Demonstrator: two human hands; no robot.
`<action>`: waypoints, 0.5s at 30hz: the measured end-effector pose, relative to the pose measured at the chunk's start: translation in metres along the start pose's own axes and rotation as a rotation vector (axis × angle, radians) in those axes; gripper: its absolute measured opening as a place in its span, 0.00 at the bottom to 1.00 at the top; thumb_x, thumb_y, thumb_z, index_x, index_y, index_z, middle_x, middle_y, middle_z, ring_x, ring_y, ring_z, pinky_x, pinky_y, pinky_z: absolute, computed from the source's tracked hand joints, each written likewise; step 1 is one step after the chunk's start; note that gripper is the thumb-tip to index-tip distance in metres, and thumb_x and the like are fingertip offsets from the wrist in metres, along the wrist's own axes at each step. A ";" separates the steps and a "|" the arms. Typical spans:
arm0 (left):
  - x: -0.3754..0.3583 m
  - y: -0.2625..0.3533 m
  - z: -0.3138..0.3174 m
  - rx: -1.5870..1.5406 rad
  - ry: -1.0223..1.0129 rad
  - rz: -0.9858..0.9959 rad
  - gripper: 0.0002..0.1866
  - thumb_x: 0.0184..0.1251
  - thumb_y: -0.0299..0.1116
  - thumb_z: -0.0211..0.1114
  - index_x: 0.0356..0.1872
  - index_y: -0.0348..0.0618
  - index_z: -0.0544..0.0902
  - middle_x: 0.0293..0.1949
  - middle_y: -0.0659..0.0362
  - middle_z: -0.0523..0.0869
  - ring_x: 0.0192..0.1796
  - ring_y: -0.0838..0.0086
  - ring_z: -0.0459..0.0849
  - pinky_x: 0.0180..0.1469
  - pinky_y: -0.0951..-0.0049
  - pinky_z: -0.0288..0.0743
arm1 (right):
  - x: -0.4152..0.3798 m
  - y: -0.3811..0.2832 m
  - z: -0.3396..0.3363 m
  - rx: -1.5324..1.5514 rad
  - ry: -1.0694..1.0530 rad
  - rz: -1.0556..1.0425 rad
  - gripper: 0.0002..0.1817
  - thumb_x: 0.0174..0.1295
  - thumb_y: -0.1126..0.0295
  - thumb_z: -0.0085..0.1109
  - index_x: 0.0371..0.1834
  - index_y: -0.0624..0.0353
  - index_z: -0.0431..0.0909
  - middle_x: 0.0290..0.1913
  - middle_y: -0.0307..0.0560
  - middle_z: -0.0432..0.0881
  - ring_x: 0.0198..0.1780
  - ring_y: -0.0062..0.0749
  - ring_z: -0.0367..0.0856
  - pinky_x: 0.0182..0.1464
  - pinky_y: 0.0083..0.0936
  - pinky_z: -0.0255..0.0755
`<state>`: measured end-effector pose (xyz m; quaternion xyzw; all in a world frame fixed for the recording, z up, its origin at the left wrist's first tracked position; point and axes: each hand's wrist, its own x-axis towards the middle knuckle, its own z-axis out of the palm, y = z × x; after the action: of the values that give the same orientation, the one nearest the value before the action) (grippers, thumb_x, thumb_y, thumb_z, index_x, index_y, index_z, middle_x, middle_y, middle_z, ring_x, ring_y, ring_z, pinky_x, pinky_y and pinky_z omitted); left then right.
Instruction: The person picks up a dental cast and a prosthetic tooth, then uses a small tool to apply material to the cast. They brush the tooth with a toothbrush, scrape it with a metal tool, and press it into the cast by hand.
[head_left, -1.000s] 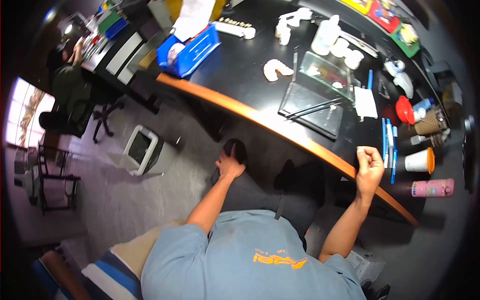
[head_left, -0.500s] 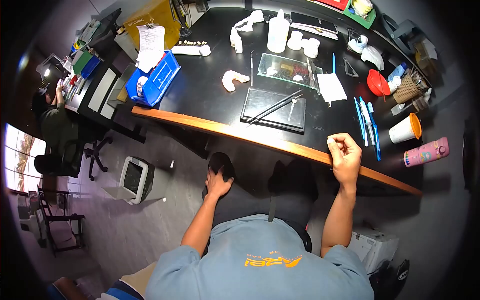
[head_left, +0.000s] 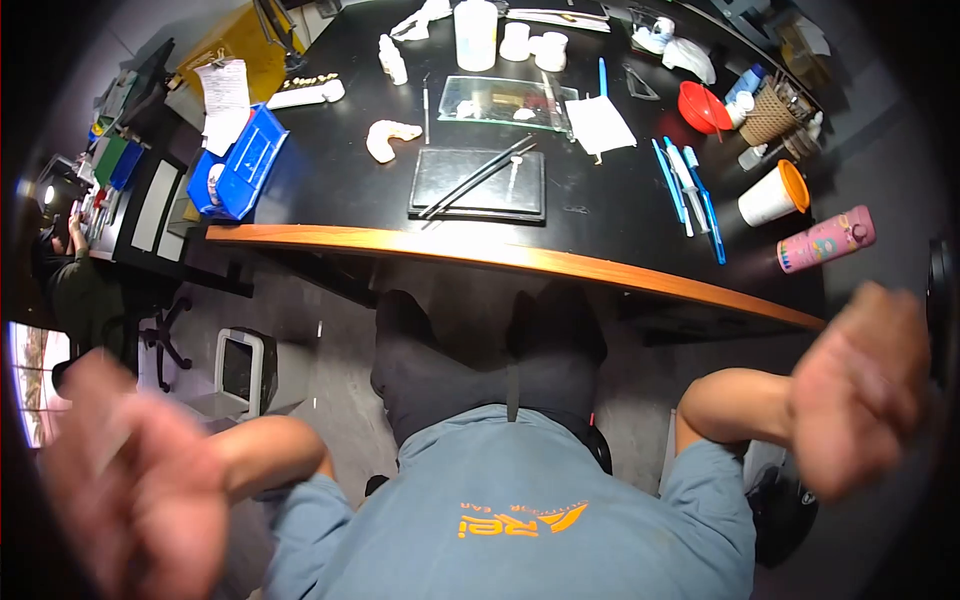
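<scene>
Both of my hands are raised close to the camera, away from the desk and smeared by motion. My left hand is at the lower left, over the floor. At the right, my right hand is beyond the desk corner, nearest the pink bottle. I see nothing in either hand, but the fingers are too blurred to read. On the desk a black flat case carries two thin dark-handled tools. Behind it lie a cream horseshoe-shaped dental cast and a glass slab with white dabs.
Blue bin stands at the desk's left end. Toothbrush, orange-rimmed cup, red bowl and white paper are on the right. Large white bottle stands behind. A person sits far left.
My left hand has risen from my knee and swung out left. My right hand has left the desk edge, moving up and outward right. The view has shifted, so the desk sits higher and further left.
</scene>
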<state>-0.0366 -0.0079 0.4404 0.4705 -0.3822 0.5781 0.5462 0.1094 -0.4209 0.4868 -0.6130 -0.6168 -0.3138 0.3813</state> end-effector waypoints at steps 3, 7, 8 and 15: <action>0.037 0.017 0.016 -0.005 -0.162 0.181 0.14 0.69 0.40 0.65 0.51 0.52 0.87 0.47 0.61 0.86 0.47 0.70 0.81 0.51 0.67 0.76 | 0.042 -0.038 -0.042 -0.011 -0.176 -0.269 0.17 0.72 0.54 0.49 0.53 0.54 0.73 0.51 0.45 0.73 0.48 0.39 0.72 0.49 0.37 0.68; 0.058 0.029 0.033 0.085 -0.317 0.155 0.12 0.69 0.41 0.64 0.48 0.51 0.86 0.46 0.60 0.86 0.46 0.69 0.81 0.50 0.67 0.75 | 0.077 -0.067 -0.030 -0.026 -0.205 -0.396 0.16 0.71 0.55 0.50 0.52 0.54 0.74 0.50 0.45 0.74 0.47 0.38 0.72 0.47 0.36 0.67; 0.061 0.030 0.035 0.099 -0.335 0.153 0.12 0.69 0.42 0.64 0.48 0.51 0.86 0.45 0.60 0.86 0.46 0.69 0.81 0.50 0.66 0.75 | 0.081 -0.071 -0.025 -0.027 -0.196 -0.410 0.16 0.71 0.56 0.51 0.51 0.54 0.74 0.49 0.45 0.74 0.46 0.38 0.72 0.47 0.36 0.67; 0.066 0.041 0.040 0.158 -0.371 0.171 0.11 0.69 0.43 0.62 0.43 0.49 0.85 0.43 0.59 0.85 0.45 0.68 0.81 0.49 0.65 0.75 | 0.080 -0.076 -0.006 -0.019 -0.092 -0.440 0.14 0.69 0.58 0.52 0.48 0.55 0.75 0.47 0.45 0.74 0.44 0.37 0.72 0.44 0.35 0.66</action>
<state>-0.0696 -0.0329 0.5174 0.5760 -0.4684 0.5540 0.3767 0.0377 -0.3890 0.5641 -0.4810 -0.7494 -0.3668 0.2694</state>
